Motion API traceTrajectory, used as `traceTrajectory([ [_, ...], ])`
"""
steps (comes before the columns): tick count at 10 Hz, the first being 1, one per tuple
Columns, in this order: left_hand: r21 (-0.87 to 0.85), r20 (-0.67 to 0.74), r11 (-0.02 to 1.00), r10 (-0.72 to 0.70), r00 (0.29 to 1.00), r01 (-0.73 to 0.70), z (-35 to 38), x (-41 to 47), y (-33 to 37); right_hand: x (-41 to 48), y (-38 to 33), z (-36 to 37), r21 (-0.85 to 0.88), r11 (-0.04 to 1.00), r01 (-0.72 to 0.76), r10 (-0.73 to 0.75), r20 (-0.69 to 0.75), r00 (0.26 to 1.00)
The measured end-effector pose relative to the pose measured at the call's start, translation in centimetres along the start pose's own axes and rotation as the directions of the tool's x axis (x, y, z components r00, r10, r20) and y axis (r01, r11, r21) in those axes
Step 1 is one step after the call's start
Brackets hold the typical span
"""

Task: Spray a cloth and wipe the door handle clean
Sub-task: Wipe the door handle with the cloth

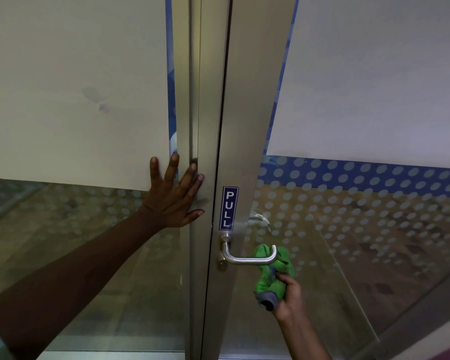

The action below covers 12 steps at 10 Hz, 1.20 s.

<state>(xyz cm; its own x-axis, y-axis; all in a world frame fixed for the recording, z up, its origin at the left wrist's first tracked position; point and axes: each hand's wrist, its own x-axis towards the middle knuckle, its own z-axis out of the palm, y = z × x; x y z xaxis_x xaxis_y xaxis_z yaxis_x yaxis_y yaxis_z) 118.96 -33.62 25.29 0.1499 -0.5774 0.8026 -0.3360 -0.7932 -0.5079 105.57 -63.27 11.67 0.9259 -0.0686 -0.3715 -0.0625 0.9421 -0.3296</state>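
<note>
A brushed-metal lever door handle [247,258] sticks out from the aluminium door frame [234,126], just under a blue PULL sticker [228,208]. My right hand [289,297] is shut on a green cloth with a grey edge [272,276]. The cloth is bunched up behind and below the handle's bent right end, touching it. My left hand [176,196] lies flat with fingers spread against the fixed glass panel and the neighbouring frame post, left of the handle. No spray bottle is in view.
The door is glass with frosted white film [374,74] above and a dotted blue band [361,178] at handle height. A second handle [260,219] shows through the glass on the far side. Wood-look floor is visible behind the glass.
</note>
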Motion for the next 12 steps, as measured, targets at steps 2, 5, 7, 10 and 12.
traceTrajectory([
  [2,-0.001,0.013,1.0,-0.004,1.0,0.004,-0.1,0.0,0.0,-0.9,-4.7,1.1,-0.056,0.978,0.201,-0.199,0.051,0.979],
  [5,0.002,0.02,1.0,-0.011,1.0,0.011,-0.1,0.1,0.0,-3.0,-5.0,8.3,-0.508,-0.743,0.436,-0.136,0.752,0.645],
  [7,0.004,0.022,1.0,-0.018,1.0,0.018,-0.1,0.1,0.1,-1.7,-1.6,8.1,-0.037,-0.96,0.279,0.176,0.695,0.697],
  [10,0.009,0.016,1.0,-0.019,1.0,0.019,0.0,0.0,0.1,-1.3,2.4,9.3,-0.265,-0.89,0.372,0.104,0.675,0.73],
  [12,0.01,0.018,1.0,-0.011,1.0,0.01,0.1,-0.2,0.1,-1.0,3.9,10.9,-0.527,-0.751,0.397,-0.039,0.637,0.77],
])
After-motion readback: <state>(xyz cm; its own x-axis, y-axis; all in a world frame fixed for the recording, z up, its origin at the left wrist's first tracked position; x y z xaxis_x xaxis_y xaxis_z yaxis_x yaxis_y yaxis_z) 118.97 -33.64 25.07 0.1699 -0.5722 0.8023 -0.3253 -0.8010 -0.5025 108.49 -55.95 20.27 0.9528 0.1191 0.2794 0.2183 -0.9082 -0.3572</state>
